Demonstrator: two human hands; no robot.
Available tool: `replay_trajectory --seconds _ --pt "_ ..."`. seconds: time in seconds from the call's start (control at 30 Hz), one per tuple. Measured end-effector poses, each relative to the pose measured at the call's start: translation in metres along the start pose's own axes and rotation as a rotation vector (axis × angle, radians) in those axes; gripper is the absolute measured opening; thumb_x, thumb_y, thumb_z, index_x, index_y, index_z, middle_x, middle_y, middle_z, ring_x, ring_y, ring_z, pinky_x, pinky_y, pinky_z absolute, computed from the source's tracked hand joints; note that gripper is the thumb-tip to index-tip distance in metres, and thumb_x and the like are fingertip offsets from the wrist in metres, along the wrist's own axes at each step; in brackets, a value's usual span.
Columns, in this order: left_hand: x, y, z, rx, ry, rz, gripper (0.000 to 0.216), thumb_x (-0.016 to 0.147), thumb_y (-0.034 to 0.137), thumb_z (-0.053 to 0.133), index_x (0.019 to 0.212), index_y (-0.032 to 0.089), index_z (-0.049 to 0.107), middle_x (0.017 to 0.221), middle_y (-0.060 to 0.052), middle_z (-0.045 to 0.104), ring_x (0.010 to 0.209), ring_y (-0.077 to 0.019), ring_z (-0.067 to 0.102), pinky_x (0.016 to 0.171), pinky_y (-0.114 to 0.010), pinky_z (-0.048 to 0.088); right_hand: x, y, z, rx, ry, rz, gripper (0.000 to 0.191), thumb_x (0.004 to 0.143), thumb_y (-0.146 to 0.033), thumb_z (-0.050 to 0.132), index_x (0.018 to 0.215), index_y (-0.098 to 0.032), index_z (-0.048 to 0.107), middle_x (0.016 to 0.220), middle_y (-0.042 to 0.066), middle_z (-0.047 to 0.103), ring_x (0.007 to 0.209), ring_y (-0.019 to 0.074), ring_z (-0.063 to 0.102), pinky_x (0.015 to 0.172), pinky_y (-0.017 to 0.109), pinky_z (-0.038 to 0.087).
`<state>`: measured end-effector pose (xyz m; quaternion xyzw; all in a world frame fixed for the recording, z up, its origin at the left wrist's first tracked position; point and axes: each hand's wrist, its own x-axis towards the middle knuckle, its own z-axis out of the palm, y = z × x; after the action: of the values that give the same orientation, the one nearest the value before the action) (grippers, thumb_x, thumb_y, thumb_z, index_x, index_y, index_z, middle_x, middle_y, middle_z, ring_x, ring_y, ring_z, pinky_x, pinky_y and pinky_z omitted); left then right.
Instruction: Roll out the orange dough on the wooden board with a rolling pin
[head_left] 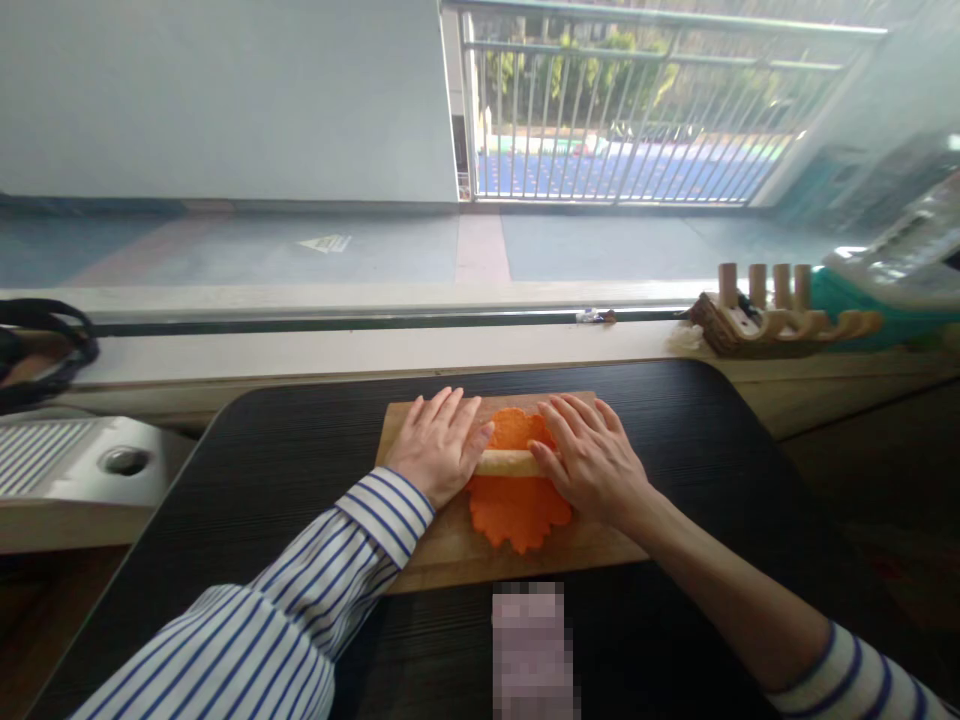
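Observation:
A flat sheet of orange dough (517, 505) lies on a wooden board (450, 545) on a dark table (285, 470). A pale wooden rolling pin (510, 462) lies across the dough. My left hand (439, 445) rests palm down on the pin's left end, fingers stretched out flat. My right hand (592, 460) presses flat on the pin's right end, fingers spread forward. Both sleeves are white with blue stripes.
A window ledge (375, 350) runs behind the table, with a metal railing (637, 110) outside. A wooden rack with pegs (772, 310) stands at the back right. A grey ribbed appliance (75, 465) sits to the left. A blurred patch (529, 640) lies near the table's front.

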<state>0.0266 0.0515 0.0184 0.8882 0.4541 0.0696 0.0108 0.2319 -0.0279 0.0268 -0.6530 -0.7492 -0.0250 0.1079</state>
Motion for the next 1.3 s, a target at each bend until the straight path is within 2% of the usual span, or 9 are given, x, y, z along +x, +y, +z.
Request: replay_trajectory --seconds 0.17,0.37,0.5,0.63,0.73,0.93,1.1,1.2,1.3 --pt "0.028 -0.004 -0.001 -0.072 -0.125 -0.124 0.062 0.096 0.052 0.015 0.141 0.019 0.042 0.149 -0.011 0.039 0.140 -0.0248 0.029 0.113 -0.051 0.022 0.029 0.012 0.004 0.046 -0.063 0.083 0.054 0.097 -0.049 0.026 0.137 -0.016 0.043 0.140 0.013 0.048 0.132 0.0266 0.038 0.106 0.051 0.027" --pt "0.055 -0.011 0.002 -0.062 -0.151 -0.150 0.063 0.096 0.052 0.013 0.141 0.017 0.041 0.149 -0.011 0.039 0.140 -0.0250 0.029 0.113 -0.050 0.021 0.057 0.020 0.000 0.077 -0.082 0.124 0.047 0.099 -0.046 0.026 0.129 -0.020 0.049 0.136 0.012 0.053 0.127 0.0262 0.043 0.103 0.051 0.031" --pt "0.044 -0.009 0.002 -0.060 -0.125 -0.118 0.063 0.096 0.052 0.014 0.139 0.017 0.044 0.147 -0.011 0.041 0.139 -0.0258 0.031 0.113 -0.051 0.022 0.045 0.015 0.000 0.060 -0.075 0.111 0.048 0.099 -0.046 0.026 0.132 -0.018 0.047 0.135 0.012 0.053 0.127 0.0252 0.043 0.104 0.048 0.031" --pt "0.016 -0.004 0.002 -0.017 -0.041 -0.037 0.062 0.096 0.053 0.019 0.137 0.018 0.048 0.143 -0.012 0.046 0.136 -0.0267 0.036 0.112 -0.051 0.025 0.014 0.003 0.001 0.020 -0.012 0.039 0.052 0.098 -0.047 0.029 0.134 -0.015 0.048 0.138 0.013 0.051 0.130 0.0262 0.041 0.108 0.046 0.025" --pt "0.008 -0.002 0.001 -0.002 -0.034 -0.006 0.063 0.095 0.054 0.018 0.136 0.017 0.050 0.141 -0.012 0.049 0.134 -0.0268 0.039 0.112 -0.050 0.026 0.005 0.001 0.002 0.019 0.015 0.002 0.053 0.097 -0.048 0.030 0.134 -0.014 0.048 0.138 0.013 0.051 0.130 0.0261 0.041 0.110 0.045 0.022" --pt "0.034 -0.006 0.000 -0.076 -0.128 -0.124 0.064 0.095 0.055 0.015 0.138 0.019 0.046 0.146 -0.010 0.044 0.137 -0.0258 0.035 0.112 -0.051 0.025 0.038 0.015 0.005 0.048 -0.026 0.061 0.051 0.098 -0.047 0.027 0.134 -0.016 0.046 0.136 0.013 0.052 0.127 0.0260 0.044 0.105 0.048 0.028" --pt "0.055 -0.012 0.001 -0.084 -0.118 -0.127 0.067 0.095 0.055 0.012 0.134 0.015 0.050 0.141 -0.011 0.049 0.134 -0.0258 0.039 0.111 -0.049 0.026 0.062 0.022 0.003 0.065 -0.051 0.086 0.043 0.099 -0.045 0.028 0.125 -0.020 0.052 0.128 0.010 0.059 0.120 0.0249 0.050 0.101 0.045 0.032" --pt "0.054 -0.011 0.001 -0.082 -0.107 -0.115 0.066 0.096 0.054 0.012 0.131 0.017 0.053 0.138 -0.011 0.053 0.132 -0.0258 0.041 0.110 -0.049 0.028 0.059 0.020 0.001 0.065 -0.044 0.102 0.042 0.099 -0.044 0.028 0.124 -0.020 0.052 0.126 0.009 0.061 0.119 0.0240 0.051 0.100 0.042 0.032" --pt "0.039 -0.006 0.001 -0.095 -0.121 -0.112 0.064 0.095 0.055 0.015 0.131 0.019 0.053 0.139 -0.011 0.052 0.132 -0.0269 0.041 0.109 -0.052 0.029 0.041 0.014 0.001 0.071 -0.024 0.072 0.043 0.099 -0.043 0.029 0.126 -0.019 0.051 0.126 0.009 0.061 0.119 0.0222 0.052 0.102 0.040 0.031"
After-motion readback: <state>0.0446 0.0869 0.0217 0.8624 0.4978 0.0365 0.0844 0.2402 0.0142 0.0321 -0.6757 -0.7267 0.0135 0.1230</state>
